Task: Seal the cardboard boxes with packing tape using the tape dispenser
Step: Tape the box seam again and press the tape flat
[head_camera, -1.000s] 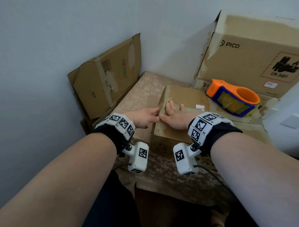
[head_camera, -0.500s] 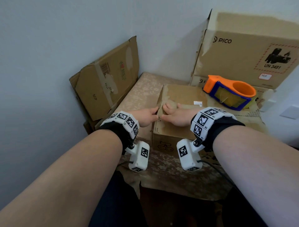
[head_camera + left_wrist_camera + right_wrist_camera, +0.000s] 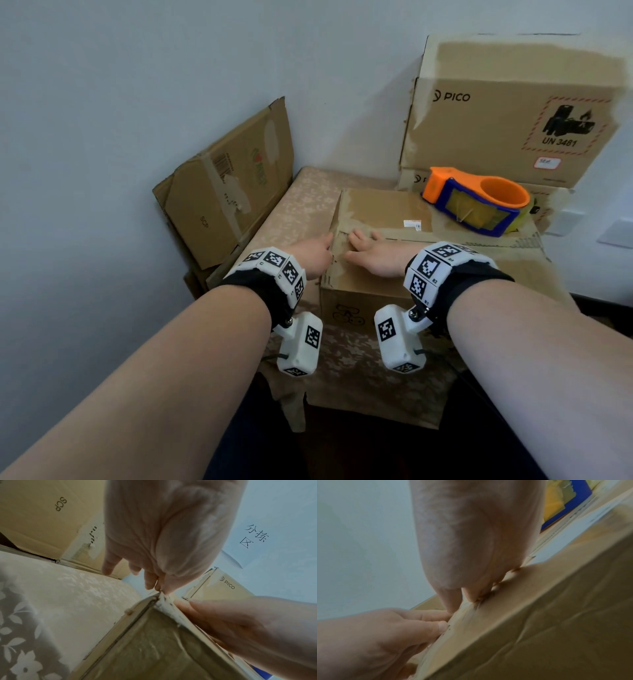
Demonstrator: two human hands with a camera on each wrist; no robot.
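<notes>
A small brown cardboard box (image 3: 376,212) with its flaps closed sits on a cloth-covered table. My left hand (image 3: 313,253) is at the box's top left edge, thumb and fingertips (image 3: 160,588) touching that edge from the side. My right hand (image 3: 373,255) lies palm down on the lid beside it, its fingers (image 3: 471,595) pressing the cardboard (image 3: 539,615) near the same edge. The orange and blue tape dispenser (image 3: 476,202) rests on the far right of the lid, with neither hand on it. Shiny tape residue shows on the box's edges (image 3: 168,608).
Two stacked PICO boxes (image 3: 507,126) stand against the wall at the back right. A flattened carton (image 3: 226,185) leans on the wall to the left. The floral tablecloth (image 3: 301,205) shows to the left of and in front of the box.
Both hands have slid a little nearer to me along the box's left edge. The right hand's fingers look shorter and more pressed down. The dispenser has not moved.
</notes>
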